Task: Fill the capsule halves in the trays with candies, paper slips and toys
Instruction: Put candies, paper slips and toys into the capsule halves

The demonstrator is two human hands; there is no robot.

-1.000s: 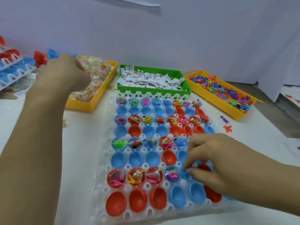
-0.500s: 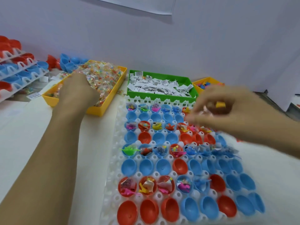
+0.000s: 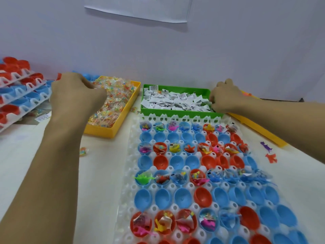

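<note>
Reaching forward with both arms, I have one hand in each of two supply bins at the far side of the table (image 3: 44, 173). My left hand (image 3: 73, 95) sits over the yellow bin of candies (image 3: 114, 103), fingers curled down into the wrapped pieces; whether any candy is pinched there I cannot tell, since the back of the hand hides the fingertips. My right hand (image 3: 226, 97) is at the right end of the green bin of paper slips (image 3: 175, 101), fingers curled into the pile; I cannot tell if a slip is held.

The white capsule tray (image 3: 126, 182) lies directly in front of me, its long axis running away from me toward the green bin, whose near wall it touches. Capsule halves sit in rows across it, open side up. Filled rows alternate with empty rows: the far row, the third, the fifth and the near row with red halves (image 3: 153, 224) contain toys, slips and candies. The row of blue halves (image 3: 163, 198) between them is empty.

The yellow bin's long axis points away from me, angled slightly right. A second yellow bin (image 3: 255, 127) lies to the right, mostly hidden by my right forearm. Two loose toys (image 3: 269, 152) lie on the table beside it. Stacked trays (image 3: 19, 95) of red and blue halves stand at the far left. One loose candy (image 3: 83, 151) lies near my left forearm.
</note>
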